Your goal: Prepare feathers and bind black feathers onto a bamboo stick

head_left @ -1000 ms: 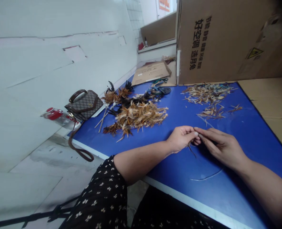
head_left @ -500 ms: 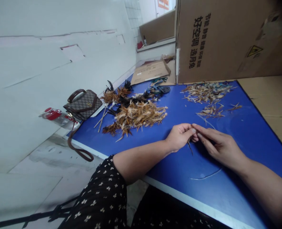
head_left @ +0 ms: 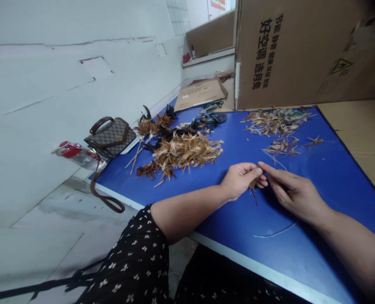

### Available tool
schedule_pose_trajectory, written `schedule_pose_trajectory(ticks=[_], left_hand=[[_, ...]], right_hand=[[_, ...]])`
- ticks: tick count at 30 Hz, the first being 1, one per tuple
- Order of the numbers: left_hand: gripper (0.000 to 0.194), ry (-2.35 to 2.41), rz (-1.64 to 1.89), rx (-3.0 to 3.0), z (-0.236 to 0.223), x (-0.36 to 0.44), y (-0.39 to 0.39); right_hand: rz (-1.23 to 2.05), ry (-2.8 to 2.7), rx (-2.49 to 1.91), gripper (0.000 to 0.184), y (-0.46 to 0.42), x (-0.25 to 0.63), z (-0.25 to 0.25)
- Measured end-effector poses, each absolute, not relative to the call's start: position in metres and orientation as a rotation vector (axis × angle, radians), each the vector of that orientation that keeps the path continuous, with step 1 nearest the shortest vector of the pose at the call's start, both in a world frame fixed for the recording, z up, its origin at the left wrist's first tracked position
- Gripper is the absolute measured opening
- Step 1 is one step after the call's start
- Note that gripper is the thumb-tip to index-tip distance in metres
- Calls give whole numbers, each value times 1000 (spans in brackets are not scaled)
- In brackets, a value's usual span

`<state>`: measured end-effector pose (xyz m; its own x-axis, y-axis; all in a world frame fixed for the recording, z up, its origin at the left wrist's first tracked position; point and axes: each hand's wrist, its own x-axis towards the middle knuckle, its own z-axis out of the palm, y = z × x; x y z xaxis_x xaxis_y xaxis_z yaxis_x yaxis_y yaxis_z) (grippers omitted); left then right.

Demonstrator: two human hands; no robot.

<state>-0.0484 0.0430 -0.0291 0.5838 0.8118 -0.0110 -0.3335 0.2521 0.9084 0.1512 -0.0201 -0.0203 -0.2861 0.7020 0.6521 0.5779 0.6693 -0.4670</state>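
Note:
My left hand (head_left: 240, 180) and my right hand (head_left: 293, 192) meet fingertip to fingertip over the blue table (head_left: 317, 169). Between them they pinch a small brown feather (head_left: 254, 188) whose dark tip hangs down below my left fingers. A large heap of brown and white feathers (head_left: 183, 154) lies to the left of my hands. A thinner scatter of feathers (head_left: 276, 120) lies farther back, near the cardboard box.
A big cardboard box (head_left: 301, 50) stands at the table's far edge. Flat cardboard (head_left: 202, 93) lies behind the feather heap. A brown handbag (head_left: 111, 135) and a plastic bottle with a red cap (head_left: 76, 154) sit at the table's left corner. A thin pale quill (head_left: 278, 232) lies near my right forearm.
Both hands have shifted slightly away from me, still pinched together on the feather. The view has barely moved.

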Motion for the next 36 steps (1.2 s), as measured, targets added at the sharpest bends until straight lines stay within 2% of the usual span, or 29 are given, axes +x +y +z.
schedule_pose_trajectory(ticks=[7,13,22,32,36], left_hand=[[63,561,834,1049,-29,-48,43],[66,589,820,1075,-25,-48,42],[54,608,794,1092,-30,-48,43],[62,615,800,1103,-26,-47,41],[59,616,790,1106,-25,-48,41]], right_hand=[[202,-1980,-1017,53,-20,152,-21],[184,-1966,-1039,59,-22,150,-19],[212,-1960,-1020,57,-19,152,-22],[226,-1943,-1055,60,-22,151,-22],[215,-1967,-1040,59,-21,152,-23]])
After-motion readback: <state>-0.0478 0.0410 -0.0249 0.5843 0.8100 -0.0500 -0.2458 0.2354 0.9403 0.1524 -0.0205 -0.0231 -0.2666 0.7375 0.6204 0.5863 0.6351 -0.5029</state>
